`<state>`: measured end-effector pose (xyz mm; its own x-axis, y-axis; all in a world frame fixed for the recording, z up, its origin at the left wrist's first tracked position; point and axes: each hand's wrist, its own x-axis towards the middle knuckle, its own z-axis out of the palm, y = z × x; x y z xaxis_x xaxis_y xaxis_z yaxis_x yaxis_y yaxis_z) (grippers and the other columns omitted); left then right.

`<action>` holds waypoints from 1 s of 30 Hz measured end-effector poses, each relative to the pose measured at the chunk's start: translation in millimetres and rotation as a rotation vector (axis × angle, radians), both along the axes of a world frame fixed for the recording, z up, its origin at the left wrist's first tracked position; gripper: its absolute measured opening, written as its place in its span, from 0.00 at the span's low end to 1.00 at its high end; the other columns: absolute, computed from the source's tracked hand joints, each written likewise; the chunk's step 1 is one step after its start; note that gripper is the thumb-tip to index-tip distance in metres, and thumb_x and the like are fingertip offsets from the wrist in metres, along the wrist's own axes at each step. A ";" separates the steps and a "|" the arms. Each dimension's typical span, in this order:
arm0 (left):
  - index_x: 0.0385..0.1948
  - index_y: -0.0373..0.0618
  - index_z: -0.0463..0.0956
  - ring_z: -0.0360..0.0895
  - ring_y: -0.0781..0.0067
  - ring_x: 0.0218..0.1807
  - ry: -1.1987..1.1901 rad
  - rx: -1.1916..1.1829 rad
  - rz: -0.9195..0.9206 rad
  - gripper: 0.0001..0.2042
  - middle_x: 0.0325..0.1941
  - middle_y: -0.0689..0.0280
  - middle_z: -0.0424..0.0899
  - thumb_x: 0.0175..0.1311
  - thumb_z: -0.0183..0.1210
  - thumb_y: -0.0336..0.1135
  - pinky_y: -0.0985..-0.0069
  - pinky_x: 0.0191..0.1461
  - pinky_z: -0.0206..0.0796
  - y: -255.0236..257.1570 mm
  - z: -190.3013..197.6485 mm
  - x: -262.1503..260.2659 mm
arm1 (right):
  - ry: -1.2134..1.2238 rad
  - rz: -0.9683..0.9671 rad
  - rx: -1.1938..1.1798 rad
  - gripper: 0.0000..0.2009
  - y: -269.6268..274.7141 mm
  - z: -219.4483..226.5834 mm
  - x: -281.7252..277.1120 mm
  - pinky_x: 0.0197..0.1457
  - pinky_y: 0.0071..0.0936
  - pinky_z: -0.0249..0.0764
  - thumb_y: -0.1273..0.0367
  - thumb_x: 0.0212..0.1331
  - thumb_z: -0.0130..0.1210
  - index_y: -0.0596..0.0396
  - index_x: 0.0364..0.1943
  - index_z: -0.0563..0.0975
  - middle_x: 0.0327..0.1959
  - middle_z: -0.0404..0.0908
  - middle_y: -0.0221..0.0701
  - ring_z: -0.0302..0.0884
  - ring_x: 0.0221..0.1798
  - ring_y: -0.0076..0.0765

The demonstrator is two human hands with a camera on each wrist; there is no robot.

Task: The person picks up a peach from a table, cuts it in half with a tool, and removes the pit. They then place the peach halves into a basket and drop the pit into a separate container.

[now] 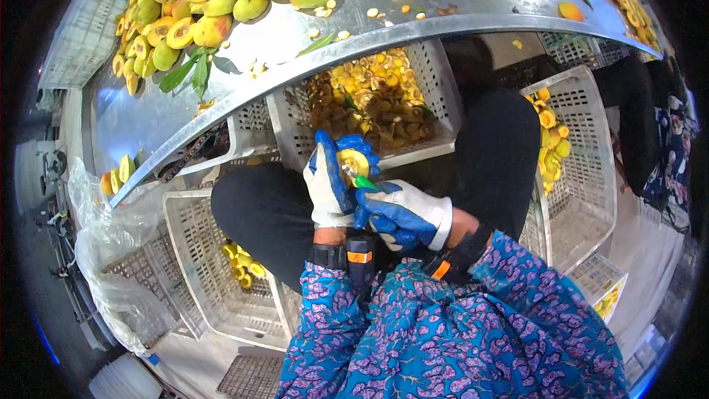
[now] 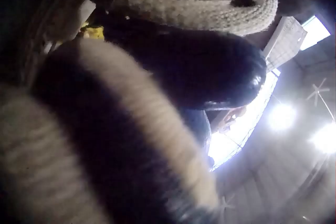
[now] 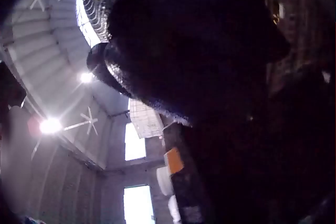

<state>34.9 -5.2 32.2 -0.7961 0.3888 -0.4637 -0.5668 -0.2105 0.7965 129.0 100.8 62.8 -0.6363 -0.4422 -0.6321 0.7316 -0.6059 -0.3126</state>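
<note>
In the head view the left hand point(image 1: 330, 183), in a white and blue glove, holds a cut yellow fruit half point(image 1: 354, 162) with its cut face up. The right hand point(image 1: 408, 213), gloved the same way, grips a tool with a green handle point(image 1: 363, 183); the tool's tip is at the middle of the fruit. Both hands are close together above the lap. In the left wrist view gloved fingers point(image 2: 121, 129) fill much of the picture, and the right wrist view shows a dark glove point(image 3: 184, 45); neither shows the fruit clearly.
A metal table point(image 1: 266, 37) with heaped fruit point(image 1: 247, 6) curves across the front. Below its edge stands a crate point(image 1: 432, 77) of fruit pieces. More crates stand at left point(image 1: 185, 251) and right point(image 1: 583, 170) of the legs. A plastic bag point(image 1: 100, 229) hangs at far left.
</note>
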 end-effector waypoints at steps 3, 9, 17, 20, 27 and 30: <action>0.29 0.34 0.76 0.77 0.69 0.22 -0.067 0.024 -0.080 0.23 0.23 0.59 0.80 0.66 0.45 0.50 0.76 0.26 0.72 -2.4 1.0 0.7 | 0.059 0.142 0.127 0.14 14.7 0.3 2.1 0.14 0.20 0.63 0.55 0.61 0.48 0.51 0.32 0.74 0.15 0.65 0.22 0.63 0.12 0.20; 0.31 0.35 0.75 0.77 0.69 0.23 -0.114 0.054 -0.126 0.22 0.24 0.59 0.80 0.67 0.45 0.49 0.76 0.27 0.71 -0.4 -5.4 -1.4 | -0.079 -0.016 -0.159 0.15 7.6 -1.6 8.5 0.14 0.21 0.63 0.55 0.61 0.49 0.52 0.31 0.73 0.15 0.66 0.22 0.65 0.14 0.22; 0.32 0.44 0.71 0.73 0.65 0.28 -0.185 0.313 -0.052 0.18 0.26 0.65 0.74 0.67 0.44 0.50 0.70 0.32 0.69 2.5 -5.4 5.2 | 0.748 0.110 1.139 0.15 3.2 -21.7 4.9 0.34 0.40 0.71 0.59 0.55 0.53 0.60 0.30 0.75 0.27 0.78 0.44 0.76 0.31 0.54; 0.32 0.50 0.70 0.71 0.67 0.30 -0.243 0.458 0.028 0.15 0.27 0.68 0.71 0.67 0.44 0.50 0.71 0.32 0.66 6.7 -6.2 2.7 | 0.665 0.110 1.144 0.17 -0.3 -16.9 1.2 0.41 0.44 0.69 0.60 0.53 0.54 0.62 0.34 0.73 0.32 0.77 0.50 0.74 0.40 0.58; 0.36 0.49 0.72 0.73 0.70 0.35 -0.290 0.648 0.112 0.16 0.30 0.70 0.74 0.65 0.47 0.51 0.70 0.39 0.68 -10.1 -41.5 0.3 | 0.526 -0.223 1.148 0.12 18.8 21.1 -6.1 0.34 0.35 0.68 0.65 0.53 0.57 0.61 0.31 0.71 0.26 0.76 0.46 0.76 0.30 0.45; 0.49 0.44 0.70 0.73 0.64 0.49 -0.213 0.536 0.245 0.21 0.47 0.62 0.76 0.65 0.47 0.50 0.66 0.55 0.66 -0.8 -26.7 1.7 | 0.341 -0.293 1.004 0.13 25.2 -6.1 -13.4 0.40 0.29 0.70 0.67 0.52 0.59 0.60 0.38 0.75 0.33 0.79 0.40 0.76 0.34 0.34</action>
<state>36.6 -6.0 5.6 -0.8031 0.4292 -0.4133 -0.5862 -0.6934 0.4190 115.5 126.0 56.7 -0.8426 0.3709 -0.3905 0.3823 -0.0988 -0.9187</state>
